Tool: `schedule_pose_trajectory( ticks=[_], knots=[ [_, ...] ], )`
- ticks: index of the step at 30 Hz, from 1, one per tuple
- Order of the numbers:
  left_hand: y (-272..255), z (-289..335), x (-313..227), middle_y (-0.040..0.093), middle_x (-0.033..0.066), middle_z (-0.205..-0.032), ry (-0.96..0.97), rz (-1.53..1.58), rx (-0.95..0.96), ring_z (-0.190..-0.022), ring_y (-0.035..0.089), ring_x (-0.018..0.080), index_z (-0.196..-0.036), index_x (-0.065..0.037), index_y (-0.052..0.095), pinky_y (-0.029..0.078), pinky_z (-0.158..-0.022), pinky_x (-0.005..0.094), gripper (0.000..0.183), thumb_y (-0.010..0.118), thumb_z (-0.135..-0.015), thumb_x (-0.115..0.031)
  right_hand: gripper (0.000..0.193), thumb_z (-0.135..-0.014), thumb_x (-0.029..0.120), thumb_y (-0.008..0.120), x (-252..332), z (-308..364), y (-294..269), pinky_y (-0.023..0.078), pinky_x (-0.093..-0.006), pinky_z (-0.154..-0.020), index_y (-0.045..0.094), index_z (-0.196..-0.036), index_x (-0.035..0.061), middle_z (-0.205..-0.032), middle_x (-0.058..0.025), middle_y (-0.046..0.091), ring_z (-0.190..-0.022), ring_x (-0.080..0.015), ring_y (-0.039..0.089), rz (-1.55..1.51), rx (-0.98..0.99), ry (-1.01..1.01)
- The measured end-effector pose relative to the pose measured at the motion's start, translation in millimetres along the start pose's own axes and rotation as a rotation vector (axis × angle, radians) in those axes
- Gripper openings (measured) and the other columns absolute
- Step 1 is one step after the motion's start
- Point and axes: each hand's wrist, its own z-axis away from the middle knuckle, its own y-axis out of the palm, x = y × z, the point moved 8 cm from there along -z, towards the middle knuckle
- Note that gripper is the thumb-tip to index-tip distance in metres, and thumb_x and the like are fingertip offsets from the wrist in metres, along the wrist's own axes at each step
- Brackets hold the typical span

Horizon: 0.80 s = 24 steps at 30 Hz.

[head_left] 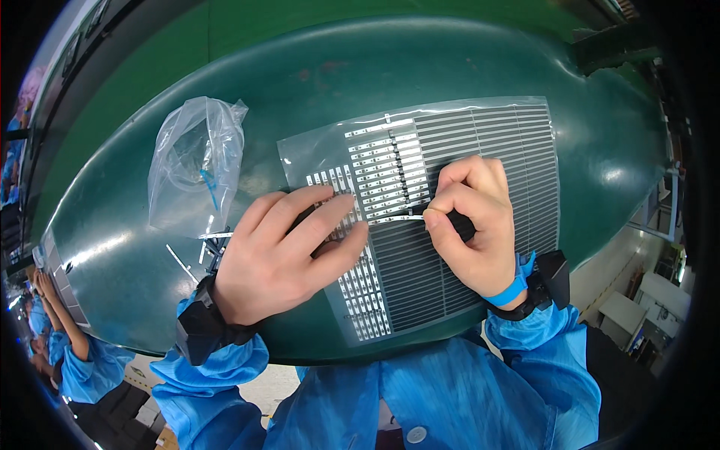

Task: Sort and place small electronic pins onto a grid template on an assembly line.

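Observation:
A clear plastic sheet [304, 151] lies on the dark green table, bearing rows of short white strips with small dark parts [379, 166]. My right hand [480, 232] is closed, thumb and forefinger pinching the right end of one narrow white strip [397, 219]. That strip lies across the sheet between my two hands. My left hand [281, 251] rests palm down with fingers spread over the left block of strips, holding nothing I can see. Its thumb tip is by the left end of the pinched strip. Parts of the strips under both hands are hidden.
A crumpled clear plastic bag [196, 165] lies on the table left of the sheet. Loose thin strips [180, 262] lie beside my left wrist. Evenly striped grey material [510, 150] covers the sheet's right side. Another person's arm [71, 330] reaches in at far left.

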Motion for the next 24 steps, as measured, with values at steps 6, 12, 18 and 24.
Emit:
schedule_pose_trajectory(
  ticks=[6,12,18,24],
  knots=[
    [-0.1,-0.1,0.1,0.064,0.0088,-0.113,0.004,0.002,0.003,-0.101,0.063,0.0284,-0.099,-0.012,0.073,0.052,-0.078,0.0381,0.033,0.071,-0.066,-0.012,0.01,-0.071,0.007,0.072,1.1,-0.7,0.9,0.036,-0.0366,-0.078,0.064,-0.075,0.0101,-0.091,-0.0028,0.056,-0.086,-0.0249,0.047,0.046,-0.006,-0.023],
    [-0.9,-0.9,0.2,0.064,0.0093,-0.114,0.001,0.008,0.014,-0.102,0.063,0.0287,-0.1,-0.012,0.073,0.051,-0.078,0.0383,0.035,0.07,-0.065,-0.011,0.011,-0.07,0.006,0.073,2.2,-0.9,1.5,0.037,-0.0369,-0.077,0.063,-0.075,0.0103,-0.091,-0.0028,0.056,-0.086,-0.0252,0.047,0.074,-0.026,-0.033],
    [0.0,-0.2,0.1,0.064,0.0093,-0.114,0.005,0.007,0.022,-0.102,0.063,0.0288,-0.101,-0.012,0.073,0.051,-0.078,0.0385,0.035,0.07,-0.066,-0.011,0.012,-0.07,0.007,0.073,4.2,-0.8,2.2,0.037,-0.0378,-0.076,0.063,-0.076,0.0107,-0.091,-0.0025,0.055,-0.086,-0.0254,0.048,0.123,-0.046,-0.042],
    [0.3,-0.2,-0.4,0.064,0.0093,-0.115,0.002,0.009,0.023,-0.103,0.063,0.0287,-0.101,-0.012,0.073,0.051,-0.08,0.0385,0.035,0.07,-0.066,-0.011,0.014,-0.069,0.007,0.073,6.6,-0.3,3.5,0.037,-0.0381,-0.076,0.063,-0.077,0.0123,-0.092,-0.0018,0.053,-0.086,-0.0252,0.048,0.209,-0.064,-0.057]
  ],
)
